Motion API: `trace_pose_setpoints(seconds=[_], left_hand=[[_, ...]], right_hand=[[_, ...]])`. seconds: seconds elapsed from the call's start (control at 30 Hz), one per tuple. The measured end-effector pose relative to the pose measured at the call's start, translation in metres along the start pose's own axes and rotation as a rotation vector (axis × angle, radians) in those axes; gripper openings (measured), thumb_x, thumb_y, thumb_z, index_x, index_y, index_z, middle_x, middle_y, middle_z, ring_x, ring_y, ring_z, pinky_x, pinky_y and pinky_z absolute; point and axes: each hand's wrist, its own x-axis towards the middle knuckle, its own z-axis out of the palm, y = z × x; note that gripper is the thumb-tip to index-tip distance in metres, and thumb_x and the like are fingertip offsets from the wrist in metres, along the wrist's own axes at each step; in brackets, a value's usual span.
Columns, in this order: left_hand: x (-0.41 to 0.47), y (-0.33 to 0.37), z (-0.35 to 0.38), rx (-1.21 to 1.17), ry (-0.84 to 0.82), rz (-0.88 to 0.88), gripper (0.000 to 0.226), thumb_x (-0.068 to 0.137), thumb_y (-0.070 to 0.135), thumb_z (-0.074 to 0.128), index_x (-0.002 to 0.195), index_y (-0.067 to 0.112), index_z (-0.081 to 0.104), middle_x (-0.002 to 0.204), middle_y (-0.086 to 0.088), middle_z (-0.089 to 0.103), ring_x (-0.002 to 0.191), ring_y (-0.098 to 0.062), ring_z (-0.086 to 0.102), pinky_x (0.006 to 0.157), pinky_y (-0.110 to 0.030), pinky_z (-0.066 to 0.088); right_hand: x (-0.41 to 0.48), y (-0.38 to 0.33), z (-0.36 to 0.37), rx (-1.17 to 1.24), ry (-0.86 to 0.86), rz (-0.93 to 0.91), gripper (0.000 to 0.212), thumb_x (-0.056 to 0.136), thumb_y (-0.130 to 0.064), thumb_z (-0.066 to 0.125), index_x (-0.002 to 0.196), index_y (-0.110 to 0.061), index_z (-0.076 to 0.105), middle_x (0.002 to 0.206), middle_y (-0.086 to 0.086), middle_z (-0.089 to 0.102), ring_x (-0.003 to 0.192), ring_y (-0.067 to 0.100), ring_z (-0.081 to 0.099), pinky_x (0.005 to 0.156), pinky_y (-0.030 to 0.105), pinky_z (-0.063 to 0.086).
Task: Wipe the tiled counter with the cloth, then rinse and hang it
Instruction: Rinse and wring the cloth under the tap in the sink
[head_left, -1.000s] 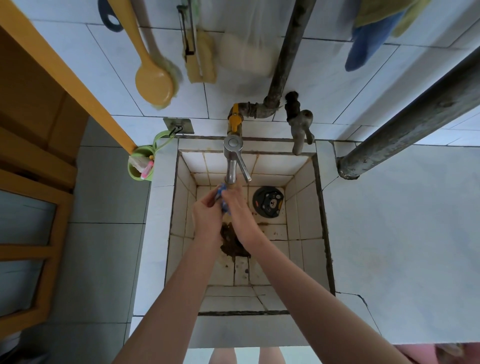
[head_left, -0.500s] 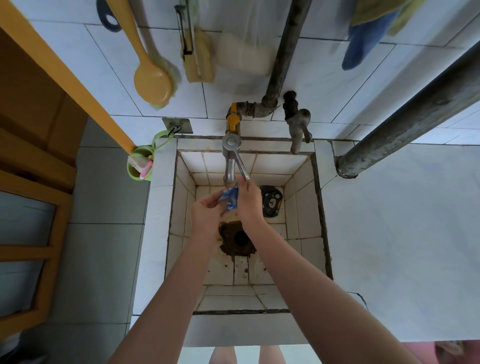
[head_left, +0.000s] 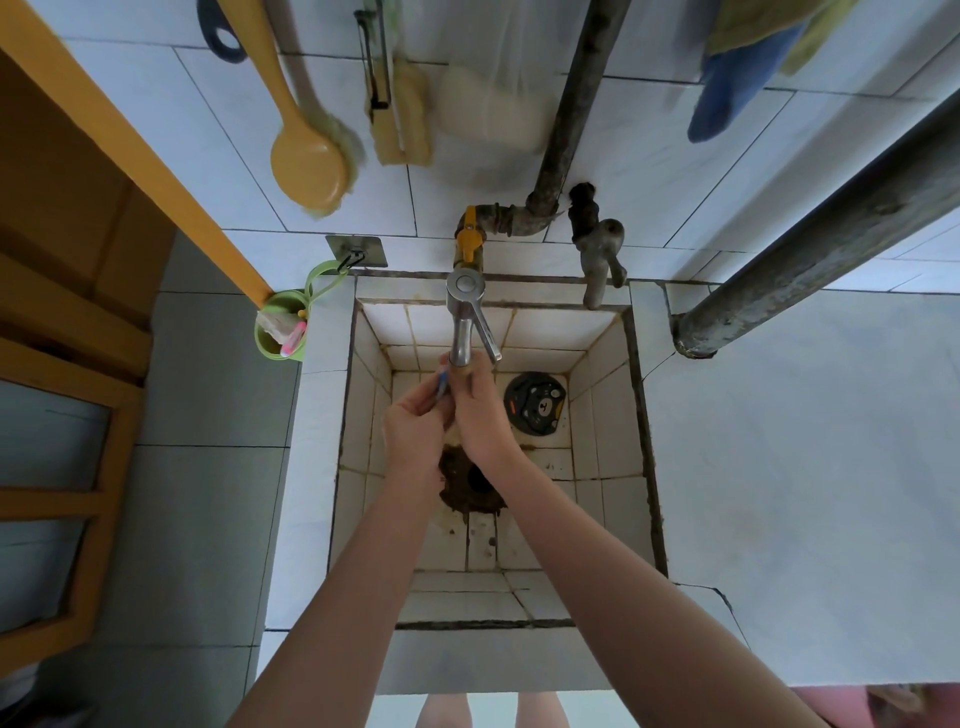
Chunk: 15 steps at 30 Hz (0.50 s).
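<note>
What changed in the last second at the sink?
The left hand and right hand rose slightly toward the tap spout, uncovering more of the drain hole. The blue cloth, plainly showing before, is now a sliver pinched by the left hand, mostly hidden behind the right. The tap lever, bear drain cover and yellow brush unchanged.

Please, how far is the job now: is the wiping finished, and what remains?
Wiping looks finished: the cloth is off the counter. In hand: left hand and right hand hold it under the faucet over the sink, apparently rinsing. Remaining: hanging it up.
</note>
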Motion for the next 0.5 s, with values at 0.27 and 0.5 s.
trace_pose_setpoints(seconds=[0.27, 0.5], left_hand=[[0.005, 0.002, -0.007, -0.035, -0.037, -0.048, 0.032, 0.086, -0.007, 0.051, 0.114, 0.004, 0.059, 0.112, -0.011, 0.062, 0.104, -0.023, 0.06, 0.075, -0.021, 0.054], [0.003, -0.001, 0.004, 0.039, 0.019, 0.01, 0.032, 0.089, 0.0, 0.05, 0.119, 0.007, 0.058, 0.11, -0.006, 0.064, 0.098, -0.016, 0.062, 0.088, -0.031, 0.051]], right_hand=[[0.005, -0.01, -0.014, 0.025, 0.132, 0.212, 0.027, 0.1, -0.027, 0.038, 0.108, -0.008, 0.056, 0.079, -0.004, 0.054, 0.068, 0.006, 0.051, 0.059, 0.016, 0.043], [-0.009, 0.013, -0.005, -0.003, -0.137, -0.062, 0.042, 0.101, -0.017, 0.037, 0.142, -0.02, 0.032, 0.146, -0.001, 0.036, 0.13, 0.009, 0.04, 0.103, 0.02, 0.035]])
